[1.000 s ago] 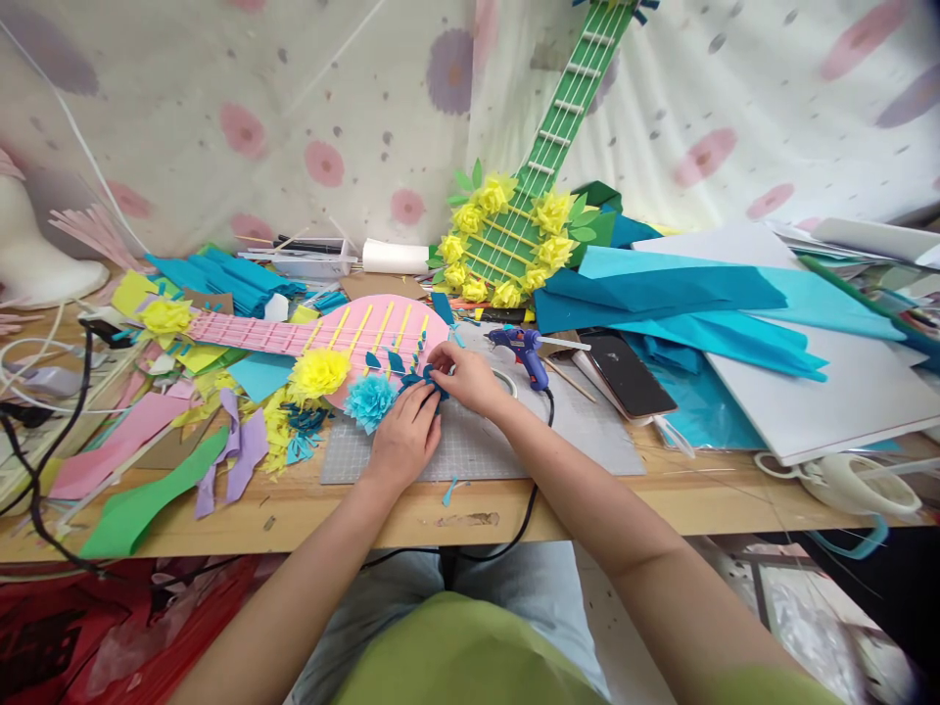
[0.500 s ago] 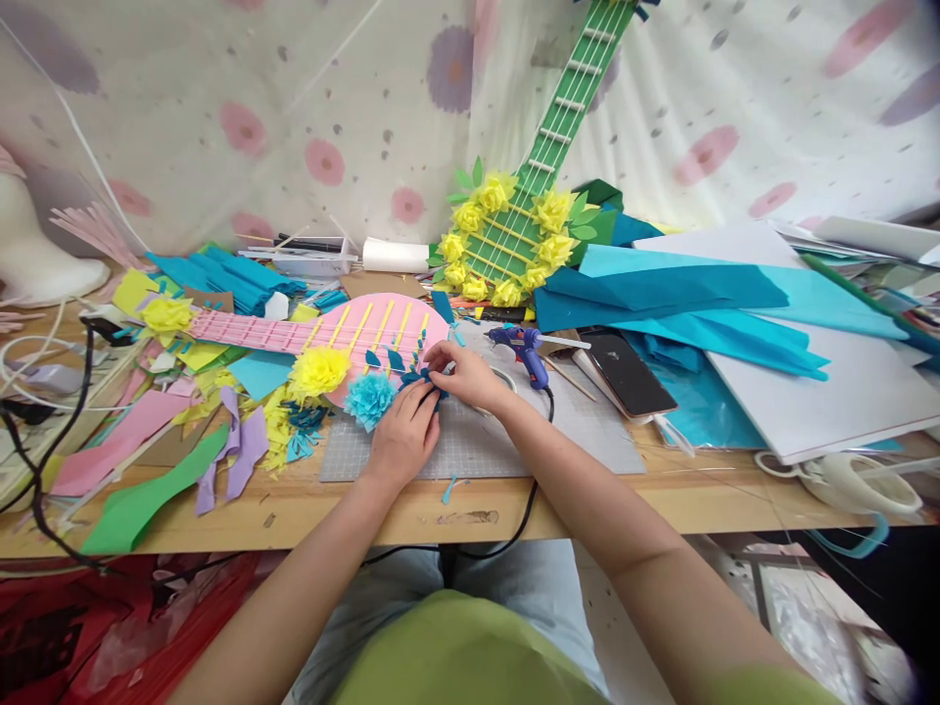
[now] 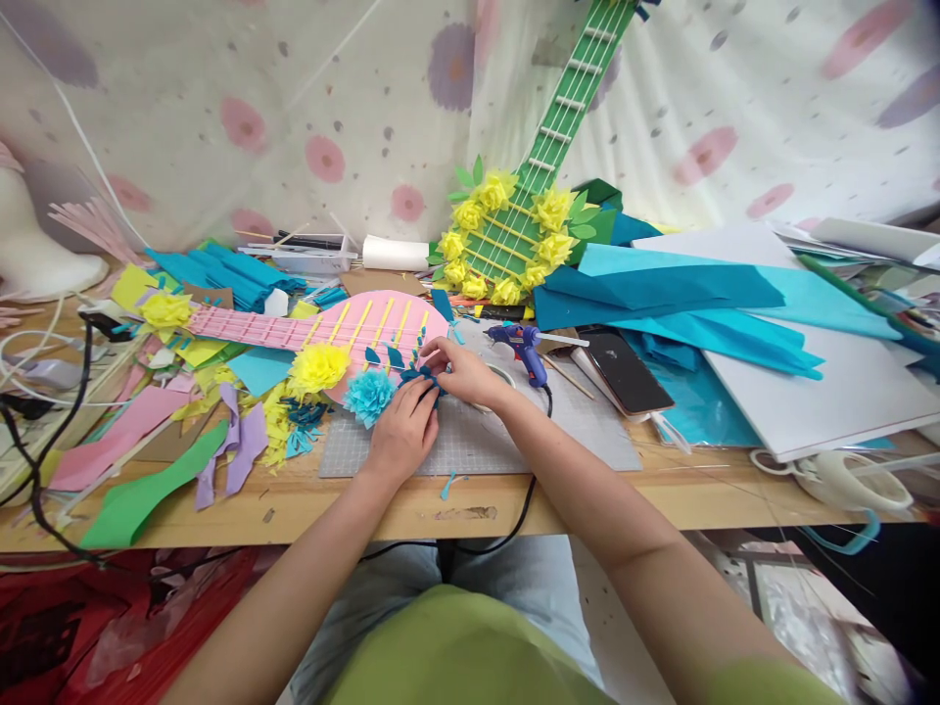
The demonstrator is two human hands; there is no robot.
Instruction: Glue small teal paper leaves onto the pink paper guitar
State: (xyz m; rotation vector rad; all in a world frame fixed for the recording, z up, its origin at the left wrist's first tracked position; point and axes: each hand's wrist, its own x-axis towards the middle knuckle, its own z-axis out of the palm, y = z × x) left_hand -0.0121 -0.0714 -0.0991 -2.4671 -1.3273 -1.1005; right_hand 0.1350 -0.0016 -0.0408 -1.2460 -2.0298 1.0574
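Note:
A pink paper instrument (image 3: 279, 334) with yellow strips lies on the grey cutting mat (image 3: 580, 441). On its body are a yellow paper flower (image 3: 320, 368) and a light blue one (image 3: 369, 397). At its lower right edge, both hands meet around a dark blue paper flower (image 3: 418, 374), partly covered by fingers. My left hand (image 3: 402, 431) presses on the near side of that flower with its fingers together. My right hand (image 3: 459, 372) pinches its right side from above, fingers bent.
A blue glue gun (image 3: 523, 351) and a phone (image 3: 628, 370) lie to the right. Behind leans a green paper instrument (image 3: 543, 162) with yellow flowers. Blue paper (image 3: 661, 294) covers white boards at right; paper scraps (image 3: 154, 470) and cables lie left.
Both hands stay at the dark blue flower; the right hand's fingers have shifted slightly over it. The view has moved very little.

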